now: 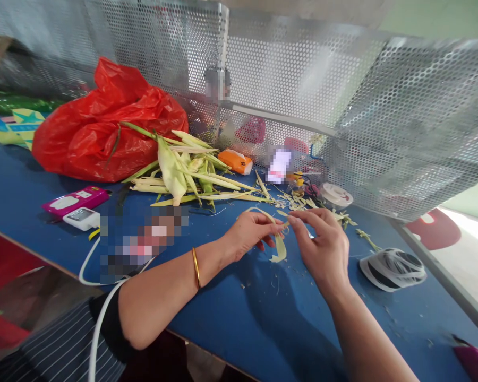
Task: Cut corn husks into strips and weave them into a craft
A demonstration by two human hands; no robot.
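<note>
A pale corn husk strip (279, 249) is pinched in my left hand (250, 233), its broad end hanging below the fingers and a thin loop curving above them. My right hand (324, 244), thumb and fingertips together, is closed on a small pale end of husk just to the right. The two hands nearly meet above the blue table (231, 313). Behind them lies a heap of corn husks (173, 172), green and cream in colour. Small husk scraps (297, 201) are scattered beyond my fingers.
A big red plastic bag (107, 127) stands at the back left. An orange tissue pack (235, 162) and a lit phone (279, 165) are near the perforated metal screen (279, 69). White cable (97, 329) runs past my left arm. On the right is a wrapped roll (392, 269).
</note>
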